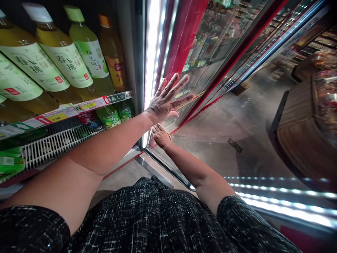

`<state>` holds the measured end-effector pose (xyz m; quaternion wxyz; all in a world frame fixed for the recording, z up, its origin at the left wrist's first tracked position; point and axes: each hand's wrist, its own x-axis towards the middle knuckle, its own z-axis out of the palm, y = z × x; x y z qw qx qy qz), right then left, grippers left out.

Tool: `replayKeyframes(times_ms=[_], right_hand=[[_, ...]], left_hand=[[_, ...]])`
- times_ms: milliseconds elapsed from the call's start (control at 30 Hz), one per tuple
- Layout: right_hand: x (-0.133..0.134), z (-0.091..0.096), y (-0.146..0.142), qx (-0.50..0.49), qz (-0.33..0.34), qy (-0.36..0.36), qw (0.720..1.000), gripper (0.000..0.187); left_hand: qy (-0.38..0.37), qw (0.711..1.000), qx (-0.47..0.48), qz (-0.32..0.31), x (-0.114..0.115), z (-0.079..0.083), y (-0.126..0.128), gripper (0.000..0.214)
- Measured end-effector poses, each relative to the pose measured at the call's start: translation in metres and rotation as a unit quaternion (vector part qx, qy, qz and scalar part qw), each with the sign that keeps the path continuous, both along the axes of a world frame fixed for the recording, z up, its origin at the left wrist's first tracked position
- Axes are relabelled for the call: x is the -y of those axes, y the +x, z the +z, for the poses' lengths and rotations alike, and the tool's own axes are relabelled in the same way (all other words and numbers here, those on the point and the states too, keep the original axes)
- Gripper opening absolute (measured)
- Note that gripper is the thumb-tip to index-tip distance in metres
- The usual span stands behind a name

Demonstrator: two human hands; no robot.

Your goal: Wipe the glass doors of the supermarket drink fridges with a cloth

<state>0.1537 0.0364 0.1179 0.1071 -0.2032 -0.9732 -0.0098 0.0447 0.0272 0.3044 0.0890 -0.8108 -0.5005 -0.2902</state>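
My left hand (pixel 168 98) reaches out with its fingers spread, beside the bright light strip (pixel 152 52) of a drinks cooler. It is against or just in front of the glass door (pixel 181 154); whether it touches the glass I cannot tell. Lower down, my right hand (pixel 161 136) lies pressed over a small pale cloth (pixel 169 135), whose edge shows past the hand. The cloth is at the glass near the door frame, mostly hidden under the fingers. Bottles of pale yellow-green drink (pixel 71 63) stand on the cooler shelf to the left.
A price rail (pixel 65 114) edges the shelf, with a white wire rack (pixel 63 144) and green packs below. An orange-capped bottle (pixel 113 56) stands nearest the frame. Red-framed glass doors (pixel 231 52) continue ahead. A wooden display counter (pixel 297 112) stands right, on the grey floor (pixel 210 140).
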Motion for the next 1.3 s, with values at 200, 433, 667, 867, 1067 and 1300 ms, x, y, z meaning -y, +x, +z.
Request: replayKeyframes(times_ms=[200,433,667,867,1067,1300], right_hand=[[-0.011,-0.010,-0.008,-0.005,-0.002,-0.006,1.000,0.037],[-0.004,-0.043,-0.005,0.003,-0.008,-0.025,1.000,0.045],[-0.003,-0.030,0.031,-0.027,-0.029,-0.002,0.999,0.049],[0.011,-0.034,0.088,-0.020,-0.036,0.000,0.999,0.047],[-0.001,0.029,0.111,-0.089,-0.079,0.061,0.991,0.050],[0.021,-0.026,0.172,-0.060,-0.030,0.104,0.992,0.044]], left_hand=[[-0.002,1.000,0.006,-0.005,-0.005,-0.004,0.000,0.101],[0.002,1.000,-0.012,0.001,-0.003,0.000,0.002,0.101],[0.022,0.999,-0.027,-0.003,-0.009,-0.003,0.001,0.100],[-0.003,1.000,0.011,-0.008,-0.018,-0.013,-0.002,0.095],[-0.018,0.999,0.031,-0.034,-0.016,-0.008,0.000,0.093],[-0.023,0.998,0.037,-0.052,-0.015,-0.007,0.000,0.110]])
